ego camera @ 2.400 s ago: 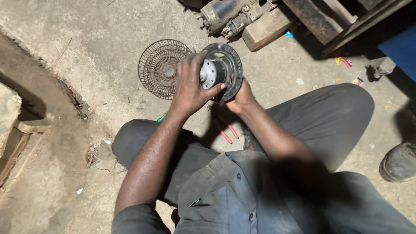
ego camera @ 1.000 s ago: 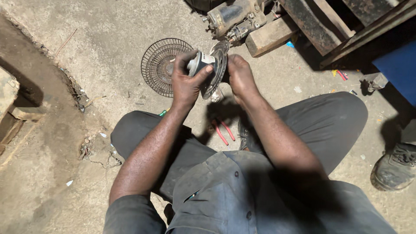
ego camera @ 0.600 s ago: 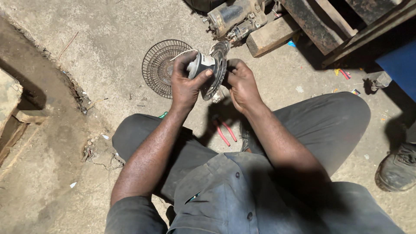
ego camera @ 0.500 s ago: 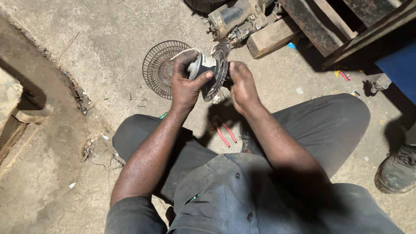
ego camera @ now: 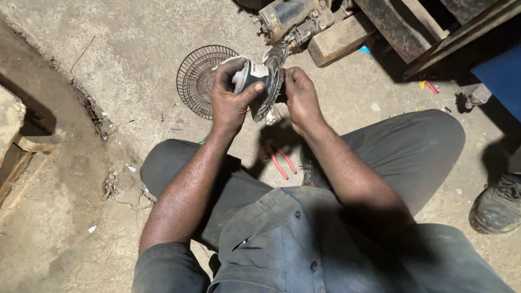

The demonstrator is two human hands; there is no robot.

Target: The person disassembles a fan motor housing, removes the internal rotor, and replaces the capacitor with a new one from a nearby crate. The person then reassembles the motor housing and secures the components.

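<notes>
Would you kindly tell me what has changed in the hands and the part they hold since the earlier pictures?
The round grey metal motor part has been turned from face-up to edge-on. The left hand shifted from its face to gripping its pale hub; the right hand came from beneath to its right rim. The round wire fan guard and red-handled pliers stayed on the floor.

no packages, labels, signs (or screens)

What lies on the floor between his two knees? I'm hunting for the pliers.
In the head view, red-handled pliers lie on the concrete floor there, below the hands, in shadow.
</notes>
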